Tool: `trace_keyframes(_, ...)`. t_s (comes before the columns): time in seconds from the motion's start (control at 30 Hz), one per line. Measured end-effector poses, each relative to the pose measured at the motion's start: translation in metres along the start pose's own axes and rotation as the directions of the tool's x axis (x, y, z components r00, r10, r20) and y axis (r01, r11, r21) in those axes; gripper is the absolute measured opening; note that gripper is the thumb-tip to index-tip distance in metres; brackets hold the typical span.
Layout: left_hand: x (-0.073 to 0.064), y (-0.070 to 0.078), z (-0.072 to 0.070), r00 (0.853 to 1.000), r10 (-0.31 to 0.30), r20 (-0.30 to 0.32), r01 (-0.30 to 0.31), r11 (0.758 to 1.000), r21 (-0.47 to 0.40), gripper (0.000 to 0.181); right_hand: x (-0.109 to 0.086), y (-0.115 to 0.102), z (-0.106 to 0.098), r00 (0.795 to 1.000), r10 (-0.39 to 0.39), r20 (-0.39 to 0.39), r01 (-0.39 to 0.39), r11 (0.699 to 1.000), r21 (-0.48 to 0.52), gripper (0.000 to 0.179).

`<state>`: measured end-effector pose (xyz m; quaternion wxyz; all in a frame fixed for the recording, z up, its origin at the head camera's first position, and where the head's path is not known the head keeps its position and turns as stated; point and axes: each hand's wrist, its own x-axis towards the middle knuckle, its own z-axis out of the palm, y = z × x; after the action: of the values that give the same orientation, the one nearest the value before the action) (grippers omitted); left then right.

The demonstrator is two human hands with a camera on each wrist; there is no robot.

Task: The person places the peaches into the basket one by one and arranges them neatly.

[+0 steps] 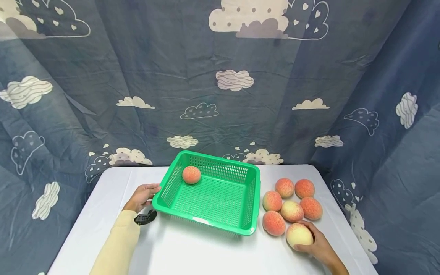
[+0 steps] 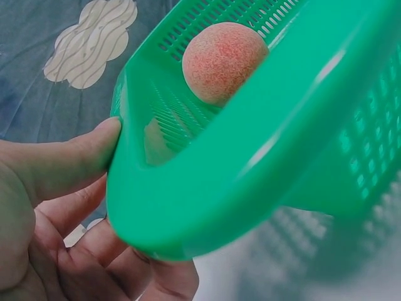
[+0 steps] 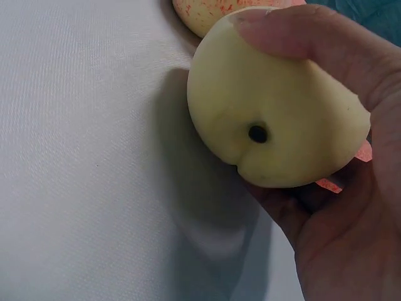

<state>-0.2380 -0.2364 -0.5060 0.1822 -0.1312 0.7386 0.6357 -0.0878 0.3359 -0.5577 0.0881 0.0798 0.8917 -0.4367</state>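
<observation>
A green plastic basket (image 1: 206, 223) with slotted walls stands on the white table, one pinkish-orange peach (image 1: 191, 175) lying in its far left corner. At the basket's left end my left hand (image 1: 141, 197) grips the corner; in the left wrist view the thumb (image 2: 75, 157) presses the rim and the other fingers curl below it. My right hand (image 1: 317, 244) holds a pale yellow peach (image 1: 298, 236) at the near right. The right wrist view shows that peach (image 3: 276, 106) between thumb and fingers, with a small dark hole in its underside.
Right of the basket several peaches sit close together, among them a yellow-red one (image 1: 292, 211) just behind the held peach and a red one (image 1: 274, 223) to its left. A dark cloud-patterned curtain (image 1: 192, 88) hangs behind the table (image 1: 185, 256) and along its sides.
</observation>
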Motion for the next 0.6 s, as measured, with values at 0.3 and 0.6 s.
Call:
trace_keyframes(0.3, 0.000, -0.001, -0.001, 1.000, 0.007, -0.010, -0.007, 1.000, 0.027, 0.043, -0.006, -0.009, -0.004, 0.999, -0.010, -0.044, 0.013, 0.998, 0.055, 0.086)
trace_keyframes(0.6, 0.002, 0.000, 0.000, 1.000, 0.012, -0.013, -0.012, 1.000, 0.026, 0.043, -0.008, -0.028, -0.018, 0.988, -0.083, -0.132, 0.092, 0.994, 0.066, 0.080)
